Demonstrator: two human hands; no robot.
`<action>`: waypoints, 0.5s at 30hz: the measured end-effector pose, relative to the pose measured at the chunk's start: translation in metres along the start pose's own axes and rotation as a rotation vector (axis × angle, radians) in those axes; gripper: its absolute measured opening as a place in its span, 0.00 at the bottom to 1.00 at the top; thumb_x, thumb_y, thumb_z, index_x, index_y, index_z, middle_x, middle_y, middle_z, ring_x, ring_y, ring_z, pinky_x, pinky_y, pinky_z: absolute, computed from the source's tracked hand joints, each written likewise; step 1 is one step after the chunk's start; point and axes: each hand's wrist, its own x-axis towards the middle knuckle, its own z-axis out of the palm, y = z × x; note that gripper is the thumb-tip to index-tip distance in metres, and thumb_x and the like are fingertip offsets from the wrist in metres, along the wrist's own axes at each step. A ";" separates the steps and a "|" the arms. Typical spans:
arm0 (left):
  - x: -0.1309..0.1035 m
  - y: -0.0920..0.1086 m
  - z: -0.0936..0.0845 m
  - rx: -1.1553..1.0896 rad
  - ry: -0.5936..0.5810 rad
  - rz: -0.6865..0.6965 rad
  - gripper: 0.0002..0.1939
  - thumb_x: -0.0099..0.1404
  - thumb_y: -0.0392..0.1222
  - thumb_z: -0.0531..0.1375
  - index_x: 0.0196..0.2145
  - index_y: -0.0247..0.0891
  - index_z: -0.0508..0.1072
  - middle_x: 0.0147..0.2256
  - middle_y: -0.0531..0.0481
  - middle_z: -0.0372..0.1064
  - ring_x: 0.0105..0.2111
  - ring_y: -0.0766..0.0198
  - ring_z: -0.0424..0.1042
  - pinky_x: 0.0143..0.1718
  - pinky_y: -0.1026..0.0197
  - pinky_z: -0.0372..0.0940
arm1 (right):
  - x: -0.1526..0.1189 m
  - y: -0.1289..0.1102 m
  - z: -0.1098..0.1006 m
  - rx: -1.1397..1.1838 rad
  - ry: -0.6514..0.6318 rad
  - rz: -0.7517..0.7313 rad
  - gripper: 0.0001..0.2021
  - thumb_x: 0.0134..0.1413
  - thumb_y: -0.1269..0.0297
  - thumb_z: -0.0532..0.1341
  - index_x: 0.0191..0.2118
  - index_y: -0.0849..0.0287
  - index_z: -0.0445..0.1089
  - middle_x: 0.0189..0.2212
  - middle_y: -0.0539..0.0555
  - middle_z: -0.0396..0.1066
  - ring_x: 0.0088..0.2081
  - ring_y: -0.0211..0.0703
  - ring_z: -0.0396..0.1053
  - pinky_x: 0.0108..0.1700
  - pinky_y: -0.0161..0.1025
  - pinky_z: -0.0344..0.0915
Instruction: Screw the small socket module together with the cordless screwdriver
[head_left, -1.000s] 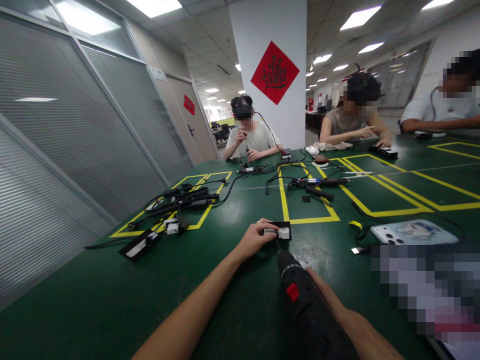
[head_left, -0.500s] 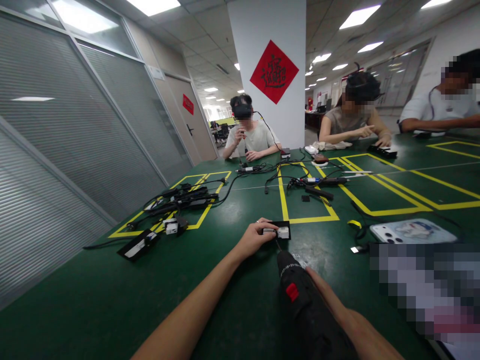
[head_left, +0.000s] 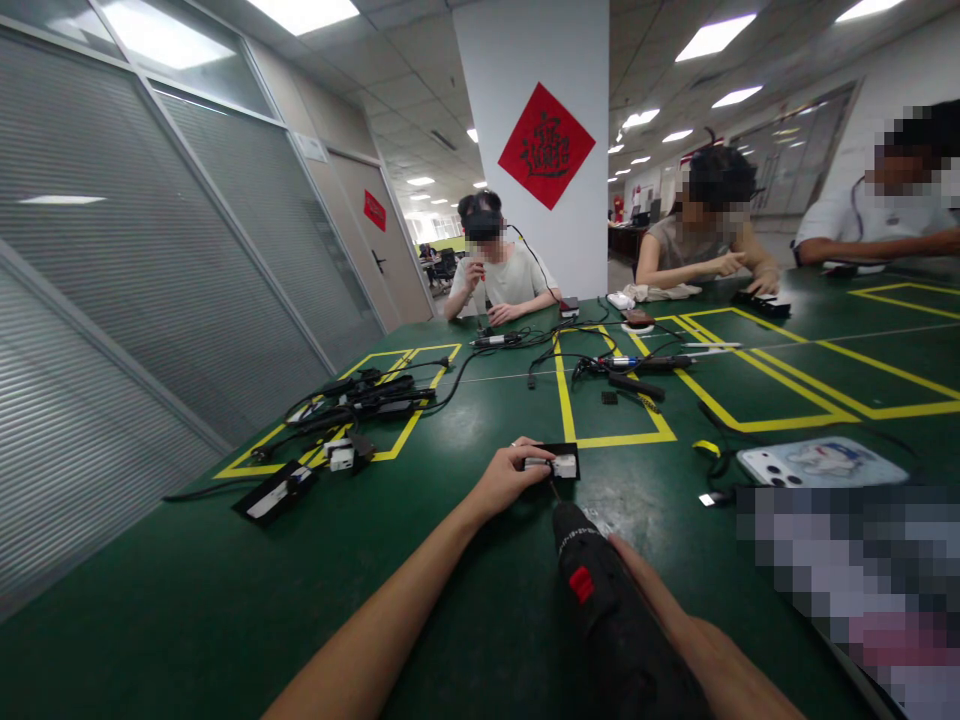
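My left hand [head_left: 510, 477] grips a small black tray-like piece [head_left: 551, 450] with a white block [head_left: 564, 466] on it, near the middle of the green table. A black power drill [head_left: 611, 610] with a red switch points away from me, its thin bit reaching the near side of that piece. Whether the tip touches it I cannot tell. My right hand [head_left: 637, 575] is wrapped round the drill from the right, its fingers mostly hidden behind the tool.
Cables [head_left: 375, 395] and a black strip with a white part [head_left: 274, 493] lie at the left. Beyond my hands are pens [head_left: 637, 362] and yellow tape outlines [head_left: 626, 440]. A phone [head_left: 825, 462] lies right. Three people sit across the table.
The whole view has shifted very slightly. Both hands, the drill and the small piece keep the same positions relative to each other.
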 end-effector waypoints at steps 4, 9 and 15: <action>0.000 0.001 -0.001 0.004 -0.009 -0.001 0.14 0.57 0.43 0.63 0.41 0.37 0.78 0.45 0.43 0.67 0.46 0.57 0.67 0.50 0.57 0.60 | 0.003 0.004 0.004 -0.011 -0.003 0.012 0.39 0.48 0.73 0.55 0.66 0.55 0.43 0.54 0.55 0.68 0.51 0.53 0.69 0.49 0.41 0.66; -0.001 0.003 0.000 -0.004 -0.006 -0.001 0.14 0.57 0.43 0.63 0.41 0.37 0.78 0.45 0.44 0.67 0.45 0.57 0.68 0.50 0.57 0.60 | 0.008 0.017 0.012 0.004 0.041 -0.017 0.40 0.47 0.70 0.56 0.66 0.53 0.43 0.53 0.53 0.68 0.51 0.53 0.70 0.48 0.39 0.67; -0.001 0.002 0.000 -0.023 0.011 -0.002 0.13 0.57 0.43 0.64 0.40 0.38 0.78 0.44 0.44 0.68 0.45 0.58 0.67 0.50 0.57 0.61 | 0.009 0.019 0.012 -0.020 0.007 -0.021 0.40 0.48 0.70 0.55 0.67 0.51 0.40 0.53 0.52 0.68 0.51 0.54 0.70 0.48 0.40 0.67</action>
